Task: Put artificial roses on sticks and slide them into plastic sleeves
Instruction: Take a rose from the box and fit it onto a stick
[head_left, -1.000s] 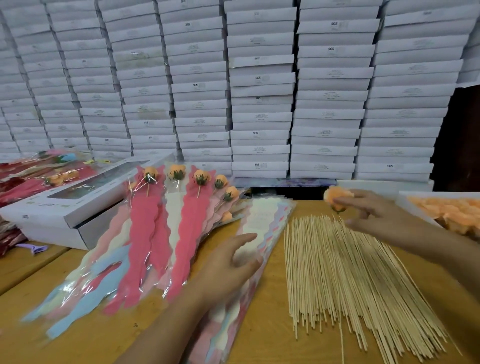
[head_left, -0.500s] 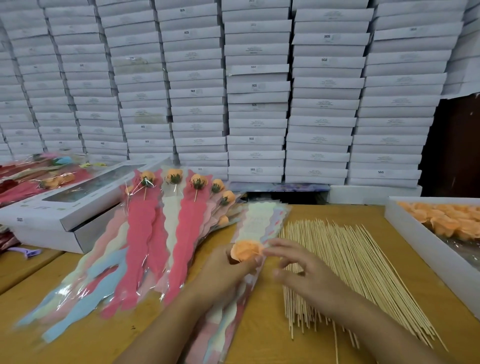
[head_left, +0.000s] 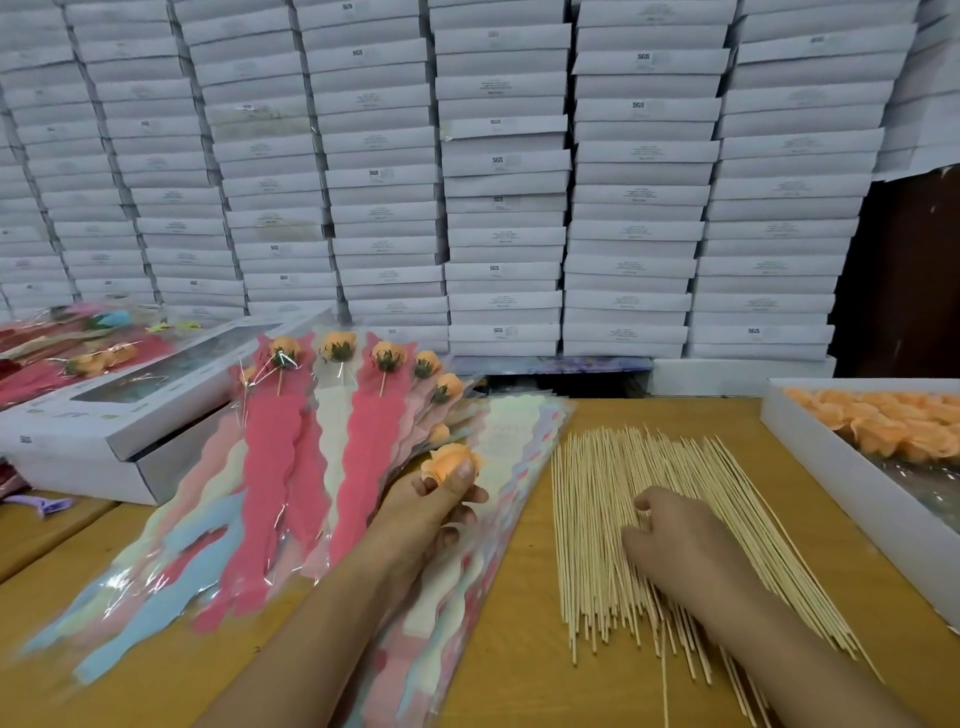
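The left hand (head_left: 436, 506) holds an orange rose (head_left: 450, 461) pinched between thumb and curled fingers, lifted above the stack of empty sleeves (head_left: 511, 447). The rose is a small, round, pale-orange bloom with soft layered petals, and no stick shows in it.

The right hand (head_left: 680, 540) rests palm-down on the sticks (head_left: 597, 519), fingers bent loosely among them; whether they pinch one stick cannot be told. The sticks are thin, pale wooden skewers lying in a loose fan on the wooden table (head_left: 519, 649), just right of the empty sleeves.

The sleeves are long clear plastic with wavy coloured inserts in pink, cream and blue. Left of the left hand, filled sleeves (head_left: 270, 467) lie fanned out, each with an orange rose on a stick at its top end, green base showing. Their top ends lean on a flat white box (head_left: 104, 431).

At the right edge a white tray (head_left: 841, 478) holds many more orange roses (head_left: 893, 421). Behind the table stands a wall of stacked white boxes (head_left: 504, 182).
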